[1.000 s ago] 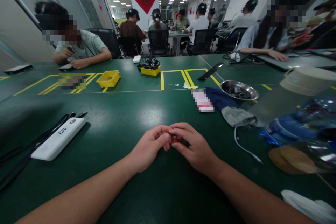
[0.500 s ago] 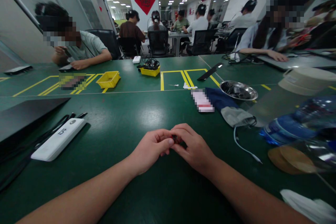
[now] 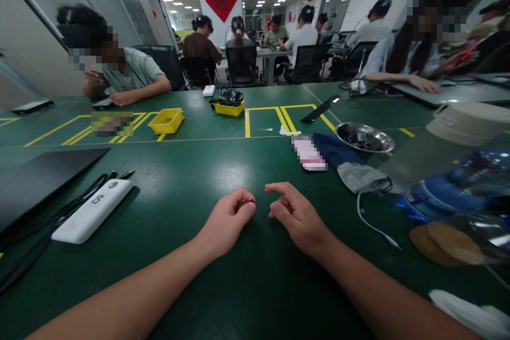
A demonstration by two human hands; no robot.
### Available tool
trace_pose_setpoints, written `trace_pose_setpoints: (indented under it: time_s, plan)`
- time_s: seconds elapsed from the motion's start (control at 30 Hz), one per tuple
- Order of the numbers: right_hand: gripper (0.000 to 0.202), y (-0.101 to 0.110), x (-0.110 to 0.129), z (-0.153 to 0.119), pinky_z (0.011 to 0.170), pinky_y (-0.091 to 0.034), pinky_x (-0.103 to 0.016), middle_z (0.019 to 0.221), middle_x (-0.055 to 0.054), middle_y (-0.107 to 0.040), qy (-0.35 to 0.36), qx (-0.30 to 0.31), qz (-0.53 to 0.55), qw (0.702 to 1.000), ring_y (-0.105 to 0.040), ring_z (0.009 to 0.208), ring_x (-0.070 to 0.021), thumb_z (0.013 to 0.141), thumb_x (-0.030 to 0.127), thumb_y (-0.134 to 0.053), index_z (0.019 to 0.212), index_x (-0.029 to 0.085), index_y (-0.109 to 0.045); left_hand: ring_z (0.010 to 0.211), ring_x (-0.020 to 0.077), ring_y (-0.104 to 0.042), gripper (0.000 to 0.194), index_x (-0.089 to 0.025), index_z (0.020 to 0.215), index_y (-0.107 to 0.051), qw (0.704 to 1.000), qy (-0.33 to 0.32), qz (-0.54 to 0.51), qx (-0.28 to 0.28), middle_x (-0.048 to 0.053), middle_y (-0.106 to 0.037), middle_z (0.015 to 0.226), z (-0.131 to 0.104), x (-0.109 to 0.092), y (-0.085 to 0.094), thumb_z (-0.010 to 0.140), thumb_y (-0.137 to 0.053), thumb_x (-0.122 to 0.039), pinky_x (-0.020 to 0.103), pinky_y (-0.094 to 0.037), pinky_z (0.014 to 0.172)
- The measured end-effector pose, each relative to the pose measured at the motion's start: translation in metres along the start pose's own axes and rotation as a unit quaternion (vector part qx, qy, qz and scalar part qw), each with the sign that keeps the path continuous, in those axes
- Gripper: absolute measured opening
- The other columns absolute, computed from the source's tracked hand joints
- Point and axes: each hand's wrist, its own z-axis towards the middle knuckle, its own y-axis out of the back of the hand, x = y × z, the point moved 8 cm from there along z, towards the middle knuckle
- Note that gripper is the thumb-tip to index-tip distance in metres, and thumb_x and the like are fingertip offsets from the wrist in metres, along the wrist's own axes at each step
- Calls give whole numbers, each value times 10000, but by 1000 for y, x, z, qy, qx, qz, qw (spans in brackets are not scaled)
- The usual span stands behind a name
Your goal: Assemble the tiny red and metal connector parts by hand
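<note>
My left hand [image 3: 228,221] is closed above the green table [image 3: 171,281], thumb pressed against the curled fingers. A tiny dark reddish bit shows at its fingertips, too small to name. Across a narrow gap, my right hand [image 3: 298,216] is open, its index finger stretched toward the left hand and its thumb apart, with nothing visible between them. Beyond the right hand lies a phone [image 3: 308,153] with a blurred screen, beside a dark blue and grey cloth pouch [image 3: 353,170].
To the left are a white power bank [image 3: 92,211] with black cables and a dark laptop [image 3: 48,175]. On the right stand a steel bowl [image 3: 388,143], a blue-labelled bottle [image 3: 434,196] and a large lidded jug [image 3: 462,123]. Yellow trays [image 3: 166,121] sit farther back; people sit around.
My hands were together, fingertips meeting around a small dark thing. Now they are apart: the right hand has moved slightly right and opened, while the left stays closed.
</note>
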Motion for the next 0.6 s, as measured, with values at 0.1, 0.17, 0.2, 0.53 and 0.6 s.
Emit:
trace_pose_setpoints:
  time_s: [0.1,0.17,0.2,0.53,0.6]
  plan:
    - [307,0,-2,0,683,-480,-309,1114,-65,-594,-5,-2,8,1000,-604,746,-150,940,338,-531,1229,237,-543,670,181,-456,96,-214,760,-591,952,-112,281,-34,11,-537,701,-2,-16,3,787,-658,-276,309,-334,638]
    - [304,0,-3,1,690,-484,-309,1125,-66,-594,-6,1,11,1000,-609,746,-147,940,337,-530,1225,232,-542,764,219,-483,108,-216,783,-592,907,-146,393,-40,37,-565,792,-4,-20,-1,772,-676,-282,346,-364,715]
    - [302,-1,-3,1,691,-485,-309,1119,-65,-597,-6,3,10,1000,-610,746,-146,940,338,-527,1222,229,-543,820,237,-492,106,-216,820,-597,887,-151,436,-37,49,-574,847,-4,-20,-3,781,-668,-283,364,-378,759]
    - [250,-5,-3,2,709,-477,-302,936,-34,-626,-27,35,-9,999,-628,738,-151,947,325,-501,1140,196,-592,952,271,-527,151,-189,906,-632,803,-40,577,-146,103,-598,963,29,3,96,900,-498,-257,403,-400,905]
    - [232,-3,-2,1,713,-477,-301,948,-34,-622,-23,32,-14,999,-632,741,-148,949,316,-493,1108,194,-608,940,273,-539,108,-176,867,-643,826,15,519,-217,95,-610,925,25,6,151,854,-552,-232,410,-396,907]
